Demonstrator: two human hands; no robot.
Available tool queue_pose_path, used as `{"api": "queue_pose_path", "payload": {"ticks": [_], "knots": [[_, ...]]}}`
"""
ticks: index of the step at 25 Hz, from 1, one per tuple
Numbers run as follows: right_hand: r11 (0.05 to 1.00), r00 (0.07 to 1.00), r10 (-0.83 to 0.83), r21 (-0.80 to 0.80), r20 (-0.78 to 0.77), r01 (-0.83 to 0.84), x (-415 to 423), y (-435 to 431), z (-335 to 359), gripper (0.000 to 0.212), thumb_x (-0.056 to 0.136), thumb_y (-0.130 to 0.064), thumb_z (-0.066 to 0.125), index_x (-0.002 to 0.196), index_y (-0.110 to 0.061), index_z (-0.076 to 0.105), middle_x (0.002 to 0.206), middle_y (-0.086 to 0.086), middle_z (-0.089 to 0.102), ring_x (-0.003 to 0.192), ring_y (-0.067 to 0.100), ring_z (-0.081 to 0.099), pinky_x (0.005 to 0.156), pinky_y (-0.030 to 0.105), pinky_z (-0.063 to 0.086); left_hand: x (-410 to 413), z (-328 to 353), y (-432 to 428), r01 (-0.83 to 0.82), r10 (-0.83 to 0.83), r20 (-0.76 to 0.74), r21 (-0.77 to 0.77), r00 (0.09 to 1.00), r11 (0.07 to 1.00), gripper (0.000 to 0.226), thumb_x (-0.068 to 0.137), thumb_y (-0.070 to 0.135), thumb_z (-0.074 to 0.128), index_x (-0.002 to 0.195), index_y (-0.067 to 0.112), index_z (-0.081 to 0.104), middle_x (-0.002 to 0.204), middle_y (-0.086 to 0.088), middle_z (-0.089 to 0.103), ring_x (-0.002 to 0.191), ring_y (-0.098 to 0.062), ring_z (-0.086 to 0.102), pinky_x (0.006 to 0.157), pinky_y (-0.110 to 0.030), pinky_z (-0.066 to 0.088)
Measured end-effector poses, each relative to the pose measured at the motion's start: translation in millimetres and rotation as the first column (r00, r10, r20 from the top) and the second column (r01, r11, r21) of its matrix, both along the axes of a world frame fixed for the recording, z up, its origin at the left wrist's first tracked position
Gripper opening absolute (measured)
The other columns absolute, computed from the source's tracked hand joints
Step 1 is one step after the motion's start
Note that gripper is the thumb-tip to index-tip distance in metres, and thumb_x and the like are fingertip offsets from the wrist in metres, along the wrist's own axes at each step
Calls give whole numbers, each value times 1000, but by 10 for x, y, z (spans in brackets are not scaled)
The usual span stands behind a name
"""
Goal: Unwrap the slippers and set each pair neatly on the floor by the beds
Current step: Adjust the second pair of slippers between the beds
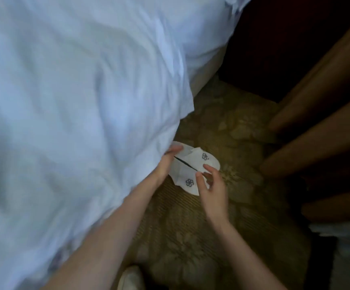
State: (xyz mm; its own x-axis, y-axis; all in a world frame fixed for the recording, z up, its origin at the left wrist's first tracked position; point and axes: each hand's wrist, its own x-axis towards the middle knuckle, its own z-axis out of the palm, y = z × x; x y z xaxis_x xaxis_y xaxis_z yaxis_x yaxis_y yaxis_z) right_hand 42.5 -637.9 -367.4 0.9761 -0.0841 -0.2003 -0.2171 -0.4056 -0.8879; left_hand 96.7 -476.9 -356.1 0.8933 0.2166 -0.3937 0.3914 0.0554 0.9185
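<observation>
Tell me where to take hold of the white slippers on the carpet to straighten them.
Probably pinch the rounded ends of the slippers nearest the blue logos, coming from the carpet side. They lie flat and side by side, and the bed sheet hangs against their other ends.
</observation>
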Motion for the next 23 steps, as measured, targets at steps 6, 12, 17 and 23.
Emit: {"api": "queue_pose_path", "payload": {"ticks": [6, 12, 17, 23], "knots": [[989, 989, 149, -22, 18, -149, -762, 330, 2356, 19, 96, -42, 54, 113, -36, 64, 96, -28, 65, 93, -15, 61, 82, 10, 52, -1183, 2320, 129, 49, -58, -48, -171, 997, 984, 28, 95, 10, 48, 92, 20, 74, 110, -7, 72, 105, -18, 67, 94, -30, 50], [919, 923, 385, 93, -17, -382, -1727, 1113, 4045, 17, 96, -41, 56, 103, -30, 67, 93, -17, 74, 85, 1, 71, 75, 20, 57, -2723, 3994, 1389, -168, 152, -112, -157, 982, 973, 30, 101, 18, 38, 113, 7, 63, 120, -13, 65, 114, -29, 61, 105, -40, 42], [831, 823, 553, 165, -130, -532, -2863, 2153, 4900, 22, 100, -24, 51, 107, -10, 68, 96, 8, 74, 91, 27, 71, 90, 46, 56, -4897, 5005, 2374, -490, 474, -143, -123, 869, 863, 36, 101, 28, 34, 106, 12, 66, 113, -7, 69, 104, -23, 65, 98, -37, 46], [696, 685, 716, 206, -134, -688, -4271, 3760, 5376, 20, 99, -19, 52, 105, -11, 69, 94, 9, 75, 78, 16, 70, 74, 32, 55, -6808, 5508, 3917, -677, 672, -100, -35, 734, 735, 35, 96, 25, 43, 112, 8, 68, 108, -5, 75, 103, -21, 70, 95, -37, 48]]}}
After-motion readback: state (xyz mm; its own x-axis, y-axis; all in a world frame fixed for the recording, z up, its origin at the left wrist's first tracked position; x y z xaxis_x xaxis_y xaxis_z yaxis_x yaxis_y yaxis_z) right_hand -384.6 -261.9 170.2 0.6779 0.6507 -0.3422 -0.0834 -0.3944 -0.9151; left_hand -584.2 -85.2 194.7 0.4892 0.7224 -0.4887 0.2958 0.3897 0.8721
